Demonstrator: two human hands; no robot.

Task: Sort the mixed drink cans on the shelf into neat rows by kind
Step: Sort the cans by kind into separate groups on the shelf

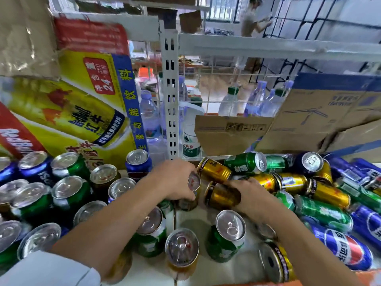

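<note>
Your left hand grips the upright gold can at mid-shelf. Your right hand curls round the tipped gold can just beside it. Stand the tipped one upright, touching the first, and line both up squarely to begin a gold row.

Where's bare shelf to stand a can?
White shelf is bare between the upright green can and the upright gold can in your left hand and the lying gold can in your right hand. Standing cans left, heaped cans right: crowded.
</note>
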